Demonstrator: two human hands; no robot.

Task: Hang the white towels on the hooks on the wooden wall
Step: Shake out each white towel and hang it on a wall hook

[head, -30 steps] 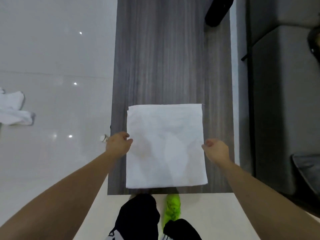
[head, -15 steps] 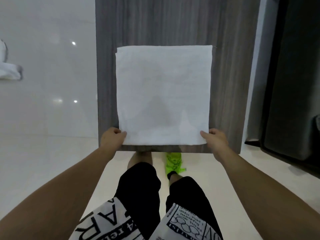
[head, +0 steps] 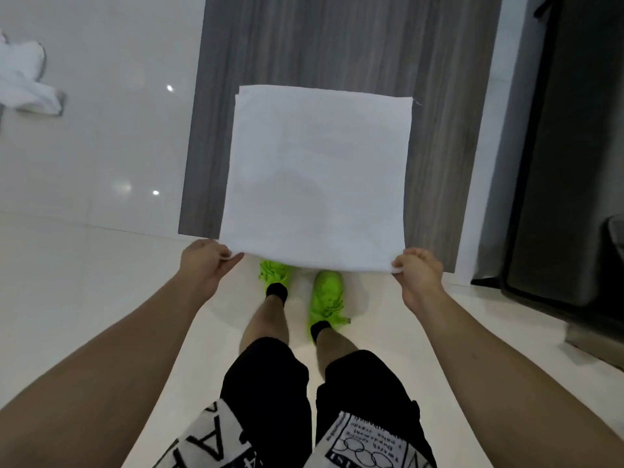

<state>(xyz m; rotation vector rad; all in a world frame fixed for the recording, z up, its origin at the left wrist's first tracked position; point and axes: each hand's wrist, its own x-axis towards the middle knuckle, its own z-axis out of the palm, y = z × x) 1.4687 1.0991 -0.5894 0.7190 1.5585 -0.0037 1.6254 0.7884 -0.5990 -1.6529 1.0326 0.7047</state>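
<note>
A folded white towel (head: 317, 177) is stretched flat in front of the grey wooden wall panel (head: 337, 38). My left hand (head: 204, 265) pinches its near left corner. My right hand (head: 418, 275) pinches its near right corner. The towel covers the lower middle of the panel and its near edge hangs over my feet. No hooks show in this view. Another white towel (head: 23, 79) hangs crumpled at the far left on the white wall.
Glossy white tiled wall (head: 101, 130) lies left of the wooden panel. A dark cabinet or door (head: 570, 146) stands at the right. My legs and bright green shoes (head: 326, 298) stand on the pale floor below the towel.
The view has tilted down and back, showing more floor and legs. Both hands slid from the towel's sides to its near corners and pulled it slightly toward me.
</note>
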